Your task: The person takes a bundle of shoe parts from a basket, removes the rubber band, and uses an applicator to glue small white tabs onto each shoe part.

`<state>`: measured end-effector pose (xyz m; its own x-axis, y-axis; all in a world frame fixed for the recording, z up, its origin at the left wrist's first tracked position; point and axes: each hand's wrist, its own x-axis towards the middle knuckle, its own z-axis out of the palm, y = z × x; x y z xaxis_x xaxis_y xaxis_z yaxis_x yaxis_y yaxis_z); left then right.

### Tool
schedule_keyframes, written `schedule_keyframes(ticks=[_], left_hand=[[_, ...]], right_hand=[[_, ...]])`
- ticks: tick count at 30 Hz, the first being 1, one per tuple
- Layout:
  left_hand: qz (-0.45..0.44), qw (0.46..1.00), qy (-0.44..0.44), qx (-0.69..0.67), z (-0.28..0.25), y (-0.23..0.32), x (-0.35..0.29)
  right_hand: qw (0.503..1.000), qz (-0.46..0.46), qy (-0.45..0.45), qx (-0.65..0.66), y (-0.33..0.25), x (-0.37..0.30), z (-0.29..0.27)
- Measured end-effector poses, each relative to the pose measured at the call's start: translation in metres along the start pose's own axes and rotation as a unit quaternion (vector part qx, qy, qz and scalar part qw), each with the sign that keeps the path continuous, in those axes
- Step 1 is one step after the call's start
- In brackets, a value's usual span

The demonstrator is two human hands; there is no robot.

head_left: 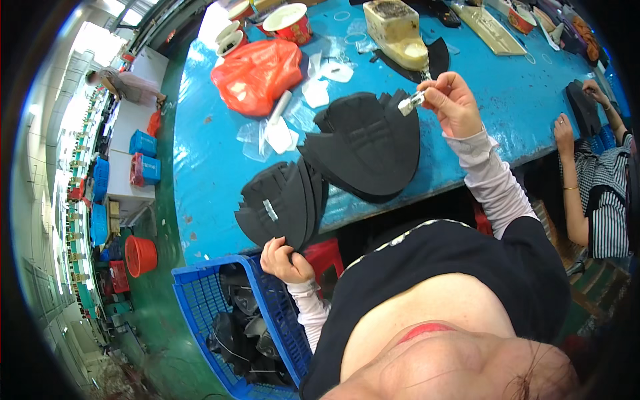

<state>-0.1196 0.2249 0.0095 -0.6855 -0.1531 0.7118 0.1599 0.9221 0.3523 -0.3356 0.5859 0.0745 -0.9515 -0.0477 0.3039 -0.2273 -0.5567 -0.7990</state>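
Observation:
At the table's near edge, my left hand (pixel 287 260) has its fingers curled against the lower rim of a stack of black, notched foam-like pads (pixel 300 200). Whether anything is inside those fingers is hidden. A whitish, shiny strip (pixel 270 210) lies on that stack's top pad. Raised over the table, my right hand (pixel 457 107) pinches a small whitish and silvery piece (pixel 412 103) between thumb and fingertips; its exact kind is too small to tell. Below and left of this hand sits a larger stack of similar black pads (pixel 370 143), overlapping the left stack.
A stained, cream-coloured container (pixel 393 33) stands on a black sheet beyond my right hand. A red plastic bag (pixel 257 73) and white scraps (pixel 317 92) lie far left on the blue table (pixel 210 167). Below is a blue crate (pixel 187 313) of black parts. A co-worker (pixel 600 193) sits right.

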Motion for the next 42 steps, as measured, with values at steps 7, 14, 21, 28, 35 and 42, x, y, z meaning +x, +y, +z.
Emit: schedule_keyframes(ticks=[7,14,21,28,35,42], left_hand=[[0.134,0.988,0.027,-0.07,0.022,0.054,0.058],[0.265,0.945,-0.127,-0.144,0.072,0.097,0.078],[0.244,0.94,-0.139,-0.196,0.085,0.112,0.085],[0.222,0.945,-0.13,-0.202,0.086,0.107,0.076],[0.224,0.943,-0.129,-0.208,0.088,0.104,0.073],[0.225,0.942,-0.128,-0.215,0.09,0.102,0.073]], right_hand=[[0.992,-0.059,-0.038,-0.106,0.004,0.003,0.019],[0.994,-0.017,-0.068,-0.087,0.003,-0.011,0.043],[0.921,-0.147,-0.127,-0.337,-0.013,-0.016,0.03],[0.832,-0.223,-0.226,-0.455,-0.001,-0.01,0.05],[0.787,-0.241,-0.272,-0.498,-0.002,-0.011,0.061],[0.756,-0.274,-0.293,-0.517,0.002,-0.009,0.063]])
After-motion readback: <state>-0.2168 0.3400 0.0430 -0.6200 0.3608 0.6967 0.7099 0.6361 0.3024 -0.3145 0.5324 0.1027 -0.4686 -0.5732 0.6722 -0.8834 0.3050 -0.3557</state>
